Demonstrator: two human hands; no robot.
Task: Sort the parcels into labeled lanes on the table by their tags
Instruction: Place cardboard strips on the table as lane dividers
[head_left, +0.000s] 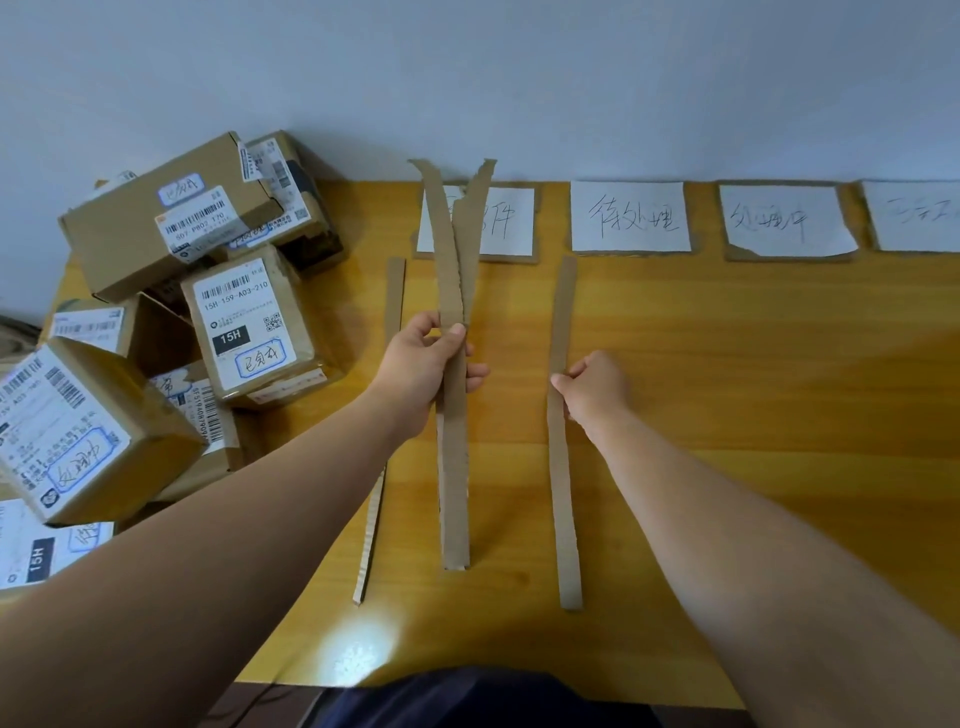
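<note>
Several brown cardboard parcels with white shipping labels and handwritten tags are heaped at the table's left end. My left hand grips a bundle of long cardboard strips, held above the table. One cardboard strip lies flat on the yellow wooden table, and my right hand presses on its right edge with the fingertips. Another cardboard strip lies further left, partly hidden under my left arm. Several white handwritten lane labels line the far edge.
A pale wall stands right behind the table. The labels sit on cardboard backings; the leftmost label is partly covered by the held strips. The table's near edge is close to my body. Bare tabletop stretches to the right of my right arm.
</note>
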